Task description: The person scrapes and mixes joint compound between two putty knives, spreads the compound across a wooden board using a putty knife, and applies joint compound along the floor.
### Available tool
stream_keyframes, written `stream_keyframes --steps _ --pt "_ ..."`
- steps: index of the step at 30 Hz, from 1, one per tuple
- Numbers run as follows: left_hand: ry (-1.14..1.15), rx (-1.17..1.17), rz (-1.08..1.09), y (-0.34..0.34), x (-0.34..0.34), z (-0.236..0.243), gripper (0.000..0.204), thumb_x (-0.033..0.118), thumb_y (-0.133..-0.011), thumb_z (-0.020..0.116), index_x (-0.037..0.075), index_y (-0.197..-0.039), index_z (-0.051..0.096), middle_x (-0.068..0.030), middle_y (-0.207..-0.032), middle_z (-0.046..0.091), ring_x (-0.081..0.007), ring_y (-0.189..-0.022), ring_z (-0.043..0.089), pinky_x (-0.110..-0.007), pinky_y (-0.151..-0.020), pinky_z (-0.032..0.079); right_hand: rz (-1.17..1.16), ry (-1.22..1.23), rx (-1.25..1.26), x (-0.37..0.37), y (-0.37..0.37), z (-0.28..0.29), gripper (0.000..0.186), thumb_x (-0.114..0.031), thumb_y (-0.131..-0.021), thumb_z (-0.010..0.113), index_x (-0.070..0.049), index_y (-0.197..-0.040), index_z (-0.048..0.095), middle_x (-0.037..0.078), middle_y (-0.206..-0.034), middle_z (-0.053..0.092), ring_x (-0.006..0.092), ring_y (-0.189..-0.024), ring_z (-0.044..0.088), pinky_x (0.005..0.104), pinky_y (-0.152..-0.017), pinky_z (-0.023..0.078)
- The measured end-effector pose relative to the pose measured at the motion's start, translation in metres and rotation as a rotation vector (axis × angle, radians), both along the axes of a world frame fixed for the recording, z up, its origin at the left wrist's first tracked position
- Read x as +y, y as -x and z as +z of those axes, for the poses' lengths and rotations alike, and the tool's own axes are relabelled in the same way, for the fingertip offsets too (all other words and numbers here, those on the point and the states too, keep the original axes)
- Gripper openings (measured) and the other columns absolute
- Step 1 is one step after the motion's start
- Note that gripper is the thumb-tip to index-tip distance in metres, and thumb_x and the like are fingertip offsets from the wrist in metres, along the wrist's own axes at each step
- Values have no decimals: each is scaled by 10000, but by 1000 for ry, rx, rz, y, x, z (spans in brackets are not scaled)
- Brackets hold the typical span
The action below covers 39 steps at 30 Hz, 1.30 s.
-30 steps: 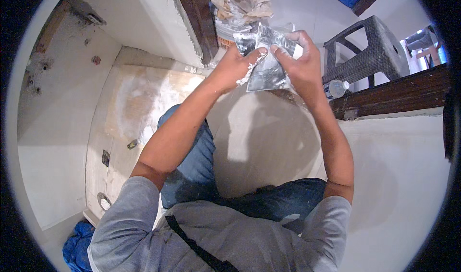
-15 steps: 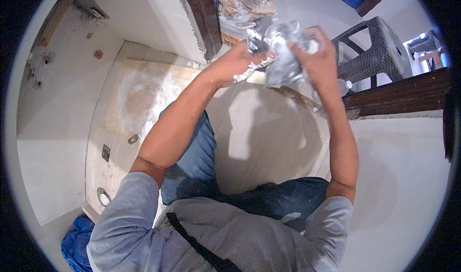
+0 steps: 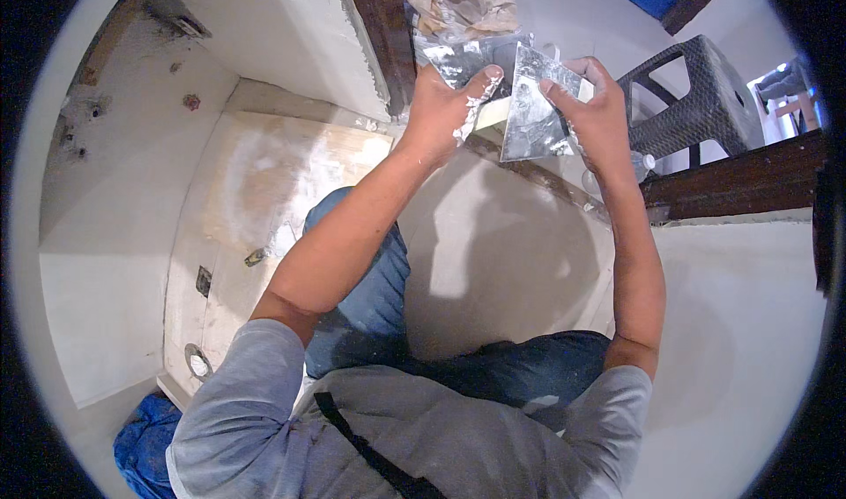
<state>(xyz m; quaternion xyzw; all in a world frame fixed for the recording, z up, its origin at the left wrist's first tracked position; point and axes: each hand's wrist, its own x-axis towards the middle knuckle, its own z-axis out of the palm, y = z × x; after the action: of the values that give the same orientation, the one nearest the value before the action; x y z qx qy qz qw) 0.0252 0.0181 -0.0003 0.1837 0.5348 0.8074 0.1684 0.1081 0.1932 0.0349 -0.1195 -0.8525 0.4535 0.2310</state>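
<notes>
Smeared with white paste along the thumb, my left hand (image 3: 448, 111) is closed on a metal scraper blade (image 3: 471, 50) flecked with the same white. My right hand (image 3: 590, 111) grips a flat rectangular metal blade (image 3: 530, 129), thumb across its face, just right of the other blade. A pale cream strip (image 3: 489, 114) shows between and behind them; I cannot make out what it is. Both tools are held up beside a dark wooden post (image 3: 377, 14).
A crumpled paper sack (image 3: 458, 1) lies behind. A dark plastic stool (image 3: 692, 103) and a plastic bottle (image 3: 645, 162) stand beyond a wooden sill (image 3: 731, 177). A dusty board (image 3: 247, 169), small tool (image 3: 254, 258), drain hole (image 3: 197, 358) and blue cloth (image 3: 145, 442) are left.
Both hands have moved slightly up and rightward with the blades. The blades, overlapping a second ago and blurred half a second ago, now appear more side by side, exposing the pale strip.
</notes>
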Motion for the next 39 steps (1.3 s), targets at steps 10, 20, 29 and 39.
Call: stream_keyframes --steps 10,20,29,39 --pt "151 112 -176 -4 -7 6 312 211 -978 628 19 -1221 587 -18 -1078 653 -97 -915 570 -268 -779 467 50 -15 72 -3 2 -2 277 -141 -789 796 -2 -972 641 71 -920 661 130 -911 593 298 -846 482" --pt "104 186 -127 -8 -3 2 260 169 -980 606 -12 -1167 608 -43 -1056 666 -128 -961 578 -303 -857 465 87 236 19 -6 -1 3 233 -137 -803 776 -4 -945 649 58 -947 660 124 -921 583 300 -840 478" --pt "289 134 -209 0 -11 4 332 243 -1000 598 -22 -1196 565 -69 -1076 658 -137 -982 575 -310 -879 459 77 165 42 0 4 -8 242 -138 -809 766 3 -961 640 82 -907 661 119 -897 585 298 -844 467" --pt "121 168 -148 6 -3 -4 323 126 -963 627 -21 -1233 526 -64 -1077 646 -122 -938 595 -282 -843 484 64 138 55 -8 4 -15 264 -143 -818 770 23 -981 645 112 -928 682 149 -874 620 294 -794 491"
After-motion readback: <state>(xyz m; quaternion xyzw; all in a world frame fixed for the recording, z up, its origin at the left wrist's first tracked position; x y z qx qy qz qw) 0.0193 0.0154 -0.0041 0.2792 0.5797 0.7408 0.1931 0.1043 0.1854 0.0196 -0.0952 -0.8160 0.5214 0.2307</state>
